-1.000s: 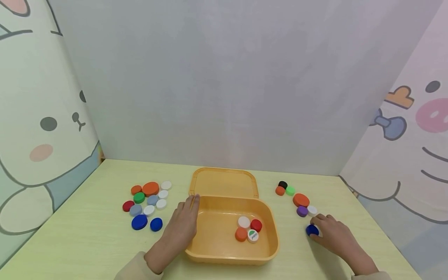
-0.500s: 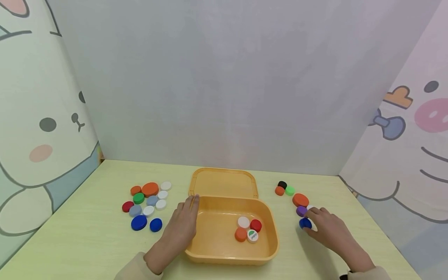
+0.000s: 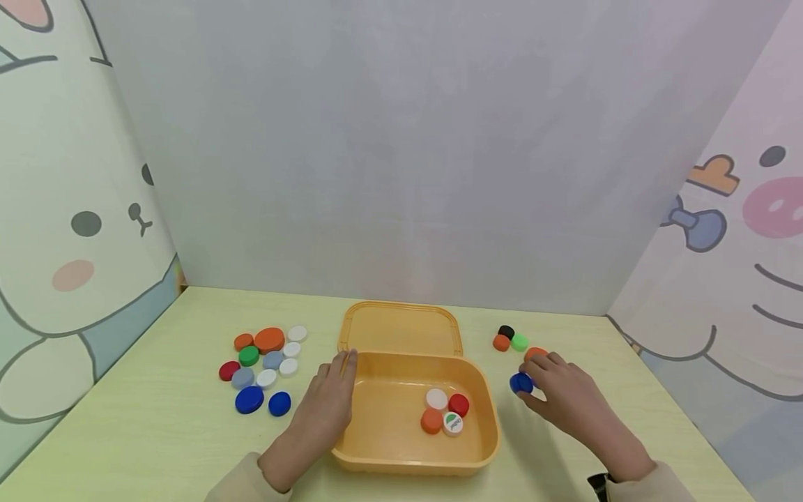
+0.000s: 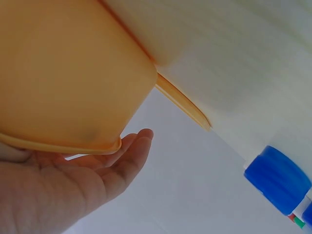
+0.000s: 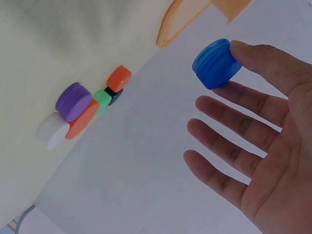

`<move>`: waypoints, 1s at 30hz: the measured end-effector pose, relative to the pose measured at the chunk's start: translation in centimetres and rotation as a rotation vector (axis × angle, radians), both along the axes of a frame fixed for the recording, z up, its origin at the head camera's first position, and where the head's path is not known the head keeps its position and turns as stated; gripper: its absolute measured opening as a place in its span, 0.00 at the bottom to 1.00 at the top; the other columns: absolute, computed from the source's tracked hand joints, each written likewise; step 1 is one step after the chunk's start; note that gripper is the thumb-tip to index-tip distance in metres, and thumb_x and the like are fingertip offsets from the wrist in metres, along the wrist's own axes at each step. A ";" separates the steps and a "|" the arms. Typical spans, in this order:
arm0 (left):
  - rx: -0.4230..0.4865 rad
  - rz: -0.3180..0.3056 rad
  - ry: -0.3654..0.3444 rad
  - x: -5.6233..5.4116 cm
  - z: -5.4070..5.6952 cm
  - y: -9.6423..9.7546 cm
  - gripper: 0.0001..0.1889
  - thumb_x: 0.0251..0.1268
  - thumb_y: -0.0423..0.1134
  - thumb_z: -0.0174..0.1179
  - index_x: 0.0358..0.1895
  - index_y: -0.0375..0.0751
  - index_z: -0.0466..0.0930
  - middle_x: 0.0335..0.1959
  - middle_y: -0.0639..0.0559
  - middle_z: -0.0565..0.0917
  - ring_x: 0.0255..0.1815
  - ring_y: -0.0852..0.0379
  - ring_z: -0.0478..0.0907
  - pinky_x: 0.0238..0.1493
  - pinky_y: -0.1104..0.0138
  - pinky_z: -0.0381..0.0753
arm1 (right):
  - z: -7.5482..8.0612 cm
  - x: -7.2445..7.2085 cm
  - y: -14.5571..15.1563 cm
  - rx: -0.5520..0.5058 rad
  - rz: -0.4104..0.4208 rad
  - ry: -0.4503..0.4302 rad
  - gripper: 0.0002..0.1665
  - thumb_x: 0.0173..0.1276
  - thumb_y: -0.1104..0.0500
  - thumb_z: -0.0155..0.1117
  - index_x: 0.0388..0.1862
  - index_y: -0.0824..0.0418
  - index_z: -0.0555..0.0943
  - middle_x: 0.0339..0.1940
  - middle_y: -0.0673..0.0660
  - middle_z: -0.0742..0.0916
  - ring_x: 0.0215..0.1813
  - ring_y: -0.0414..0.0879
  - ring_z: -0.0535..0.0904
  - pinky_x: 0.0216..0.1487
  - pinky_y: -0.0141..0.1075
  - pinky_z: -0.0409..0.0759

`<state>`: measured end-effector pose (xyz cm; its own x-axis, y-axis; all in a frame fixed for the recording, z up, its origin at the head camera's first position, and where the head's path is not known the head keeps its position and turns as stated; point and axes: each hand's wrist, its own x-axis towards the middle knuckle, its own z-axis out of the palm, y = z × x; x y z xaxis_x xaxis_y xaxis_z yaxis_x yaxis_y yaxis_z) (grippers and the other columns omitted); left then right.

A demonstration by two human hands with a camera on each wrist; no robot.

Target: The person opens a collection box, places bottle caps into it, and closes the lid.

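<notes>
In the head view my right hand (image 3: 571,401) pinches a blue bottle cap (image 3: 520,383) between thumb and index finger, to the right of an orange plastic box (image 3: 492,446). The right wrist view shows this blue cap (image 5: 214,66) raised off the table, with the other fingers spread apart. My left hand (image 3: 323,411) rests along the box's left rim, its fingers fairly straight and reaching to the far left corner. Inside the box lie a white cap (image 3: 436,399), a red cap (image 3: 459,405), an orange cap (image 3: 431,420) and a printed white cap (image 3: 453,424).
Behind the box lies its orange lid (image 3: 401,328). Several caps, including a large orange one (image 3: 270,340) and a blue one (image 3: 249,400), lie at the left. Black (image 3: 506,332), green (image 3: 519,342), purple (image 5: 73,101) and white (image 5: 52,130) caps lie at the right.
My right hand has lifted the blue cap from the right side of the table and carried it left toward the box. The left hand has stayed on the rim.
</notes>
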<state>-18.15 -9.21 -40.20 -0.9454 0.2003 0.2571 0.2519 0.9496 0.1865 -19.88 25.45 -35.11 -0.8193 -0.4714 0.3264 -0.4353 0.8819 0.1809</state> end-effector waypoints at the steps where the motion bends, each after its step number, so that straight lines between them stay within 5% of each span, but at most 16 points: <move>1: -0.003 0.000 0.002 0.0 0.0 0.0 0.30 0.59 0.31 0.57 0.65 0.33 0.60 0.62 0.39 0.67 0.52 0.43 0.70 0.53 0.56 0.75 | 0.2 0.0 -0.3 0.005 0.005 0.004 0.20 0.43 0.49 0.75 0.33 0.53 0.79 0.33 0.48 0.80 0.34 0.41 0.70 0.25 0.29 0.68; 12: -0.014 -0.002 0.008 0.0 -0.2 -0.1 0.30 0.59 0.31 0.58 0.65 0.33 0.60 0.62 0.39 0.67 0.52 0.44 0.70 0.52 0.56 0.75 | 1.1 1.0 -3.5 0.022 0.140 0.065 0.20 0.45 0.48 0.74 0.36 0.54 0.80 0.38 0.48 0.82 0.41 0.44 0.75 0.36 0.35 0.78; 30: -0.015 -0.007 0.023 -0.1 -0.3 0.0 0.30 0.58 0.30 0.58 0.65 0.33 0.60 0.61 0.39 0.67 0.50 0.44 0.70 0.51 0.57 0.75 | -0.3 1.6 -7.0 0.113 0.237 -0.188 0.22 0.50 0.47 0.71 0.41 0.55 0.80 0.39 0.49 0.83 0.41 0.44 0.74 0.40 0.40 0.77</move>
